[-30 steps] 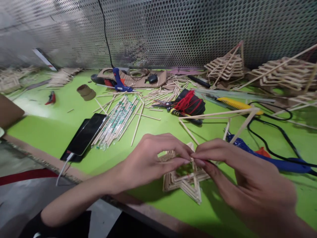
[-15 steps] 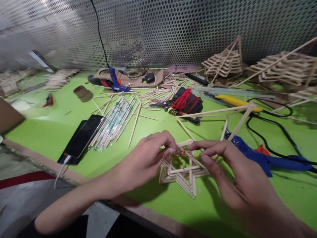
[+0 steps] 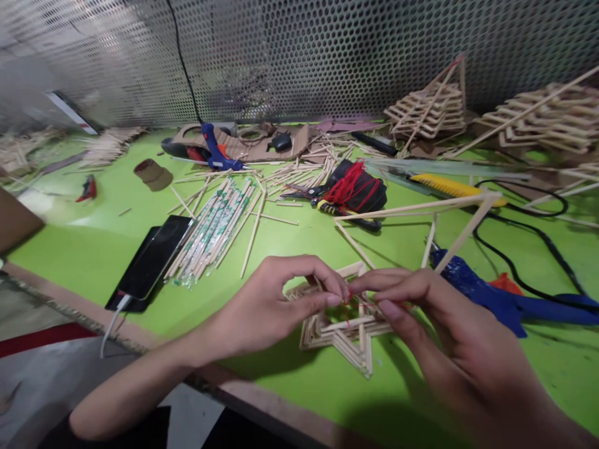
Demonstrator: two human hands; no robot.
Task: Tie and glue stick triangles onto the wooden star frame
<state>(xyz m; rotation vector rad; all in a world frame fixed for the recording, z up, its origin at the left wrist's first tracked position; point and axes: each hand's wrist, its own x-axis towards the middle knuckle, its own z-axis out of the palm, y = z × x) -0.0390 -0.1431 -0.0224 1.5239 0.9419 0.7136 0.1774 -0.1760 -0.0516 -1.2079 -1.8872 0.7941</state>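
Note:
A star built of stacked wooden sticks (image 3: 347, 340) lies on the green table (image 3: 84, 249) in front of me. Above its upper part my left hand (image 3: 276, 305) and my right hand (image 3: 435, 324) meet fingertip to fingertip. Both pinch a thin red thread (image 3: 347, 304) that hangs down over the star's middle. The fingers of both hands are closed in a pinch. A frame of long thin sticks (image 3: 435, 215) rises just behind my right hand.
A black phone (image 3: 150, 259) on a white cable lies at the left beside a bundle of wrapped sticks (image 3: 213, 227). A blue glue gun (image 3: 491, 296) lies at the right, another glue gun (image 3: 213, 149) at the back. Red thread spool (image 3: 353, 184), yellow cutter (image 3: 449, 187), stick stacks (image 3: 428, 109) behind.
My fingertips parted half a second ago with the red thread stretched between them, then closed together again over the star. The view shifted slightly.

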